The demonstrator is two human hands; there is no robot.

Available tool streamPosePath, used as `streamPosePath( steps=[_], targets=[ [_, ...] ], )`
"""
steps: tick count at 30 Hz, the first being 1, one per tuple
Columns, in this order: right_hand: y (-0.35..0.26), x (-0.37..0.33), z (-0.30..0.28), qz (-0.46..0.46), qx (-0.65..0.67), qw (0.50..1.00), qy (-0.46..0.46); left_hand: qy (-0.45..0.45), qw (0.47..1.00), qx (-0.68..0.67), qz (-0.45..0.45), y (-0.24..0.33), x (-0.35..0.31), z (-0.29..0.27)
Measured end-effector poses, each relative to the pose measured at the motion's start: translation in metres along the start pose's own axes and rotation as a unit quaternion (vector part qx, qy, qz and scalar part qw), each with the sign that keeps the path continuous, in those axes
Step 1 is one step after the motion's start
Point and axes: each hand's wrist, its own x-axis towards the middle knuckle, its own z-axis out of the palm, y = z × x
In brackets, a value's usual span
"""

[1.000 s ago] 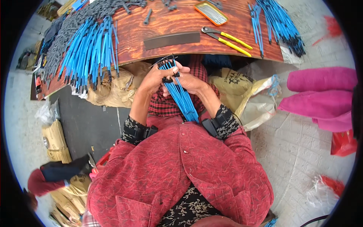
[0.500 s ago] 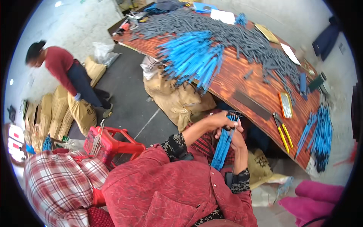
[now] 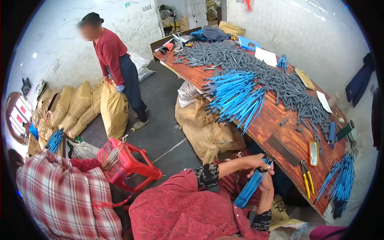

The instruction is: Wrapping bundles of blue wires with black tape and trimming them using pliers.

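Left hand (image 3: 257,161) and right hand (image 3: 267,178) are closed around the dark upper end of a bundle of slim blue rods (image 3: 250,187), slanted over the red-and-black checked lap (image 3: 237,180) beside the reddish-brown wooden table (image 3: 269,123), presumably keeping the lengths aligned.

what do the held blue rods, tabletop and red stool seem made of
Held blue rods: perhaps plastic or plastic-coated, their shafts smooth, evenly blue. Tabletop: probably wood, perhaps varnished, from its reddish-brown streaked grain; a printed surface is possible. Red stool: likely moulded plastic, uniformly coloured with slight shine.
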Motion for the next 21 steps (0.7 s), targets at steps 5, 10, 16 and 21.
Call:
streamPosePath(
  steps=[5,10,16,21],
  targets=[
    [-0.004,-0.008,-0.010,-0.044,-0.010,0.998,0.032,-0.048,0.998,0.018,-0.028,0.015,0.017,0.011],
    [-0.006,-0.005,-0.016,-0.059,-0.016,0.996,0.063,-0.060,0.998,0.019,-0.030,0.013,0.030,0.010],
    [-0.006,-0.023,-0.022,-0.060,0.017,0.995,0.082,-0.081,0.995,0.037,-0.037,0.013,0.037,0.028],
    [-0.003,-0.042,-0.026,-0.058,0.028,0.995,0.080,-0.130,0.990,0.037,-0.032,0.004,0.048,0.045]
  ],
)
